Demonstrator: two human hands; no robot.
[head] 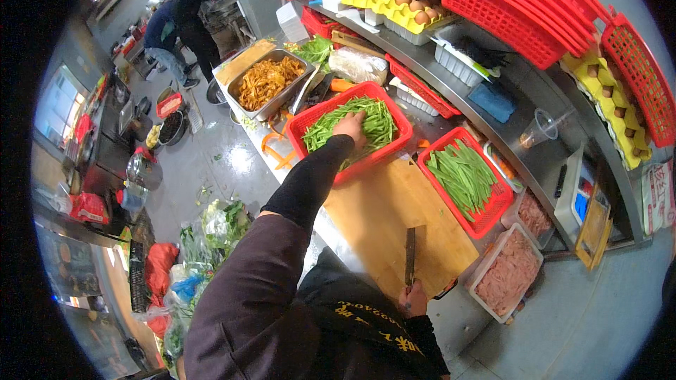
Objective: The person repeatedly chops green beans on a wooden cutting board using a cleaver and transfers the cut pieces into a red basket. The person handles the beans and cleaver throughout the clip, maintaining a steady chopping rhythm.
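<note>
My left hand (350,130) reaches into a red plastic basket (317,163) and touches the cut green beans (376,116) heaped inside it. Its fingertips are partly sunk among the beans, so their grip is hidden. Low in the view, my right hand (413,300) holds a kitchen knife (410,256) by its handle. The blade points away from me over a wooden cutting board (380,211). To the right of the board, longer green bean pieces (460,177) lie lengthwise in a second red basket (480,231).
A metal pan of brownish-orange shredded food (270,82) stands at the far left of the counter. Orange peelings (277,152) lie nearby. A tub of raw meat (509,272) sits right of the board. The steel shelf (459,92) carries an egg tray (393,2). Two people (182,26) work far off.
</note>
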